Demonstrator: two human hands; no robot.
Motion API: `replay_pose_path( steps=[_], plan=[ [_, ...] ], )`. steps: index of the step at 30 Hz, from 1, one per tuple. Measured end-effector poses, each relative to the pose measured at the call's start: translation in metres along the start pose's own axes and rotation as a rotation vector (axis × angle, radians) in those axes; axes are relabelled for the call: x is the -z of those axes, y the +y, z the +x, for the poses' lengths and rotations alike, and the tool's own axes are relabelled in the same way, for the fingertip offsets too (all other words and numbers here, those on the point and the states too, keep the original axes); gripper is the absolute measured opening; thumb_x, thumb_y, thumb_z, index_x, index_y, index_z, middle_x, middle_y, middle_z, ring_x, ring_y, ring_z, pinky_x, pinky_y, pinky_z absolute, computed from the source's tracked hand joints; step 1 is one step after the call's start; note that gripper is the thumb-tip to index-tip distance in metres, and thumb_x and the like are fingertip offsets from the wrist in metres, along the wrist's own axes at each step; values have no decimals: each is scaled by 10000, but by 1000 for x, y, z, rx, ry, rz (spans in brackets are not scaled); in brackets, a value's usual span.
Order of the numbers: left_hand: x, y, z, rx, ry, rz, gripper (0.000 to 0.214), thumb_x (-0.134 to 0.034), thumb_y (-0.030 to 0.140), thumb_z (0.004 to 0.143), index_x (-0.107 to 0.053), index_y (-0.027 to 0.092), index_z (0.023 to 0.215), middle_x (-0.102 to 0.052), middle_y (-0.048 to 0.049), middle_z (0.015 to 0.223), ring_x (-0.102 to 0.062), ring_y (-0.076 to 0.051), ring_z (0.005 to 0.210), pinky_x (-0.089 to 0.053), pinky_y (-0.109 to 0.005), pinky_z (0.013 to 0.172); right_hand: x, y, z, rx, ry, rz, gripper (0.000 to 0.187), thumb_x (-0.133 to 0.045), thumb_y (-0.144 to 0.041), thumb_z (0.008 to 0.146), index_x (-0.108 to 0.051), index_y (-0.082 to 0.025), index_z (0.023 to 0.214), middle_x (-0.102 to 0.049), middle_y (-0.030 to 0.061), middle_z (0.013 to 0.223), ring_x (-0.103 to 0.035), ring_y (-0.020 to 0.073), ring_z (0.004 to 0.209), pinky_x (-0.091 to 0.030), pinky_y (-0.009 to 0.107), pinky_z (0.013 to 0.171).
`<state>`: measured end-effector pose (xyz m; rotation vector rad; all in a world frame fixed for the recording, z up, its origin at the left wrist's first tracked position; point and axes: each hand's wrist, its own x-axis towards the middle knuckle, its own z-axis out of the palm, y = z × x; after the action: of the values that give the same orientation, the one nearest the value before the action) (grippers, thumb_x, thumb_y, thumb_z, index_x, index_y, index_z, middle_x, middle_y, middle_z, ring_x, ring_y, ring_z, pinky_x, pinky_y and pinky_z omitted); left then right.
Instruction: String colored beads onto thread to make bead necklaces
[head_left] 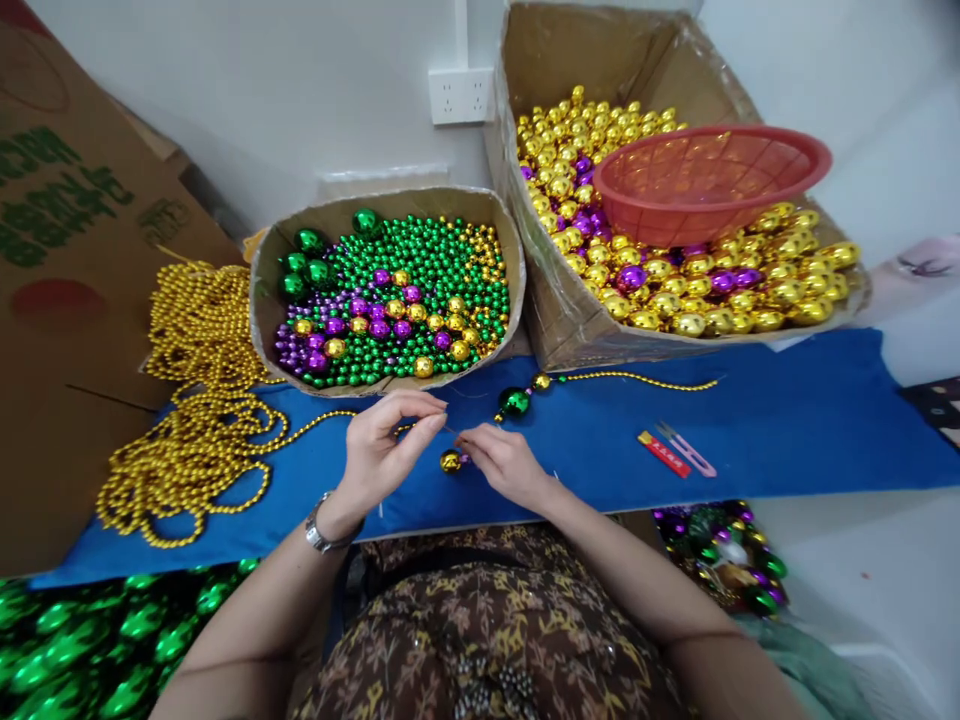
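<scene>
Snips lie beside a red packet, near the bead strand.

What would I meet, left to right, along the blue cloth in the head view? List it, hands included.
Heap of gold bead strands → left hand → right hand → small red packet.

left hand: thumb and forefinger pinched | right hand: fingertips pinched, near left | forearms angled inward
</scene>
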<state>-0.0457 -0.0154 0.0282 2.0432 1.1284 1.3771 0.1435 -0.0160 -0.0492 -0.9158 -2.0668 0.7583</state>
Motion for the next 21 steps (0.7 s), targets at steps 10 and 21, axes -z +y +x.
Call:
replay_pose_path(
  steps=[10,21],
  plan=[
    [-65,-72,-67,-123,-586,392,348,-611,288,865,-576,168,1189,-621,-147,1194,-553,-292,1164,-497,-476,960,24,-29,0,-146,145,199,253,-390,-331,995,-610,-210,1025,-628,-11,754,-533,77,535,-443,211,556],
    [-66,-115,-24,-48,-364,628,332,-506,317,930,-596,189,1222,-622,-133,1242,-573,-267,1154,-507,-411,961,150,-101,-4,-19,760,377,244,-393,-473,990,-562,-333,886,-190,-79,484,-198,78,353,-209,254,397]
  ],
)
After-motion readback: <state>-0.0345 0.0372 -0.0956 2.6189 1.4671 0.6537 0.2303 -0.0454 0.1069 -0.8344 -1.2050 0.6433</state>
